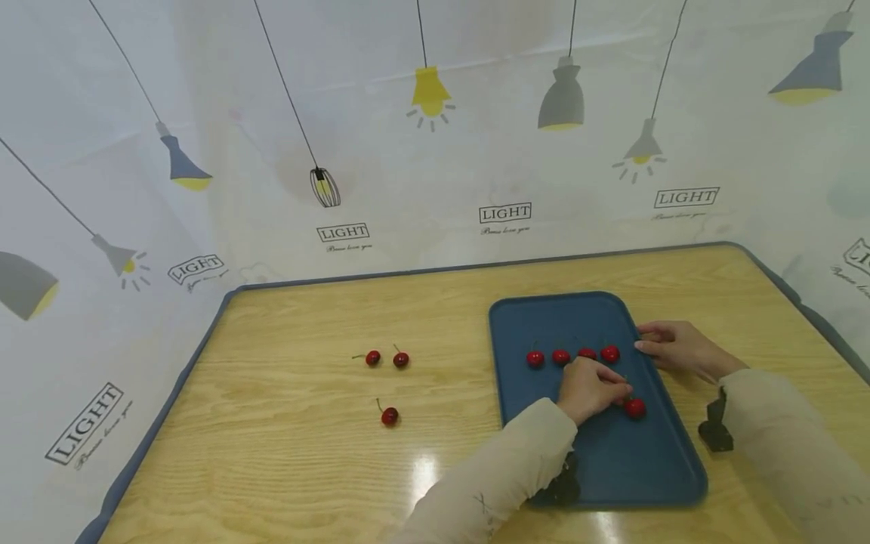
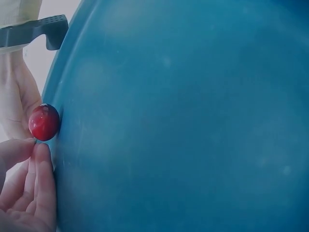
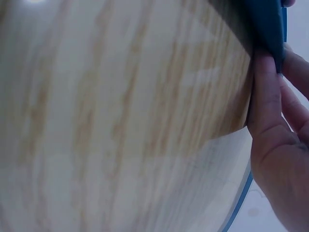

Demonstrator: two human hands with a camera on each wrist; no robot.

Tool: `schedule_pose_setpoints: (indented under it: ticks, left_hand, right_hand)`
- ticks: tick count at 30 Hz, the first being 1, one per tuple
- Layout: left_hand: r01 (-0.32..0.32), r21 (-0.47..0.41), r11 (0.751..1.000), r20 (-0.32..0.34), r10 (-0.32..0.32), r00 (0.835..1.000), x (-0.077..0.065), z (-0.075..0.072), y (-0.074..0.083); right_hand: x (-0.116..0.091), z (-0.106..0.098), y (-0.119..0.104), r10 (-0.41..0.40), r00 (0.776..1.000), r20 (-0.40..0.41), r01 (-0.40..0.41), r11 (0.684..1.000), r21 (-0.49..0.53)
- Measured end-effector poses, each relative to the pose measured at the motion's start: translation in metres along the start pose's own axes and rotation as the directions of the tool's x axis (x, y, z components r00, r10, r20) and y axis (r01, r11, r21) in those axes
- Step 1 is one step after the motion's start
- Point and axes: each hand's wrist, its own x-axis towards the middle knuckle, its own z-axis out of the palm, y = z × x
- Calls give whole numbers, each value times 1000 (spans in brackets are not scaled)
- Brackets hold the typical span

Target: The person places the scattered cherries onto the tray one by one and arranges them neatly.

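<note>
My left hand (image 1: 590, 389) is over the blue tray (image 1: 605, 472), thumb and fingertips pinching the stem of a red cherry (image 1: 635, 408). In the left wrist view that cherry (image 2: 44, 122) sits just beyond the fingertips. My right hand (image 1: 686, 350) grips the tray's right edge; the right wrist view has its fingers (image 3: 266, 92) at the tray's rim (image 3: 270, 29). A row of cherries lies across the tray: one at the left (image 1: 535, 359), a second cherry (image 1: 560, 357), a third cherry (image 1: 586, 353) partly hidden by my left hand, and a cherry at the right end (image 1: 610, 353).
On the wooden table (image 1: 292, 468), left of the tray, lie two stemmed cherries side by side, one cherry (image 1: 373, 358) and another cherry (image 1: 401, 360). A third cherry (image 1: 390, 416) is nearer to me. A white curtain (image 1: 421, 174) printed with lamps surrounds the table's far and side edges.
</note>
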Motion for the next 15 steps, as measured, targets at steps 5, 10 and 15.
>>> schedule_pose_setpoints:
  ticks: [5, 10, 15]
  left_hand:
    - [7, 10, 1000, -10, -7, 1000, -1, -1, 1]
    - [9, 3, 1000, -16, -9, 1000, -2, -2, 0]
    - [2, -23, 1000, -7, -2, 1000, -3, -4, 1]
  right_hand:
    - [-2, 0, -2, -4, 1000, 4, 4, 1000, 10]
    - [-2, 0, -1, -17, 1000, 8, 17, 1000, 11]
    - [-2, -1, 0, -20, 1000, 8, 19, 1000, 22]
